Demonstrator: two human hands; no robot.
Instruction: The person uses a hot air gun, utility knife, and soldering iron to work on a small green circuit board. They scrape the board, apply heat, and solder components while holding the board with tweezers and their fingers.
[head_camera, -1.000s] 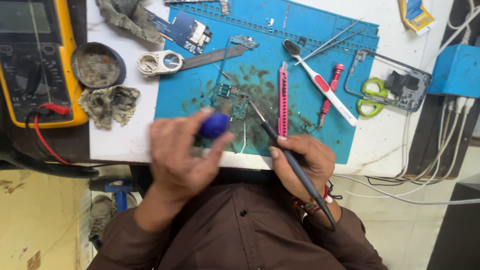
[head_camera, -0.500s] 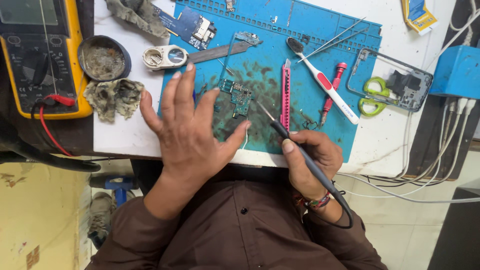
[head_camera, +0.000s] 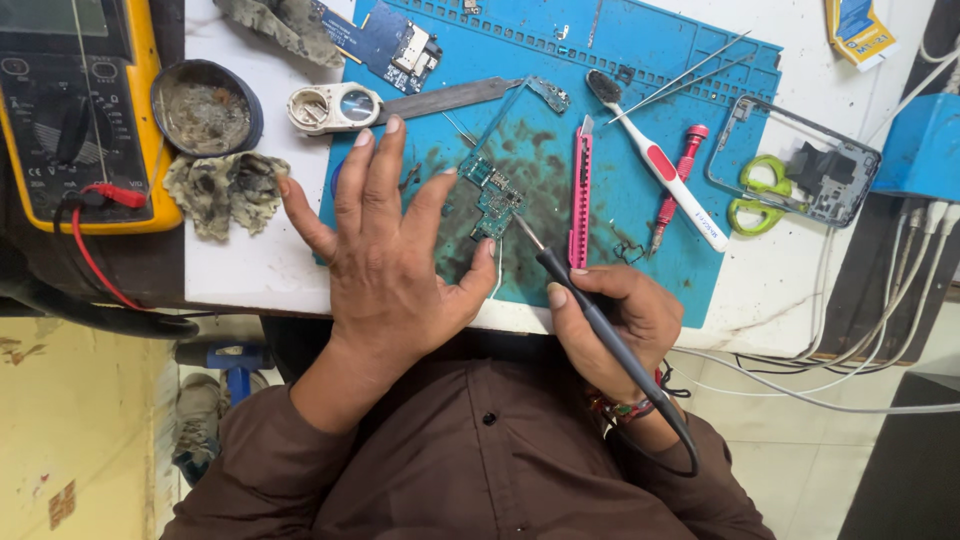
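At the near edge of the desk (head_camera: 260, 270), the right hand (head_camera: 620, 325) has its fingers wrapped around a black soldering iron (head_camera: 590, 310), held like a pen, its cord trailing back past the wrist. The iron's thin metal tip points up and to the left and reaches the small green circuit board (head_camera: 492, 195) lying on the blue work mat (head_camera: 620, 150). The left hand (head_camera: 390, 260) lies just beside it, fingers released and spread flat, palm down over the left part of the mat; its thumb sits just under the board, and it grips nothing (whether the index finger actually touches the board cannot be told).

A little farther out, a pink utility knife (head_camera: 579, 195) lies upright on the mat to the right of the board, then a red screwdriver (head_camera: 675, 195) and a white-and-red brush (head_camera: 660, 160). To the left, off the mat, sits a grey crumpled sponge (head_camera: 225, 190) and beyond it a round dark tin (head_camera: 207, 105). A yellow multimeter (head_camera: 70, 110) rests at the far left with a red lead plugged in. Green scissors (head_camera: 757, 190) lie under a clear phone frame (head_camera: 795, 160) at the right, and another blue circuit board (head_camera: 395, 40) lies at the far edge of the mat.
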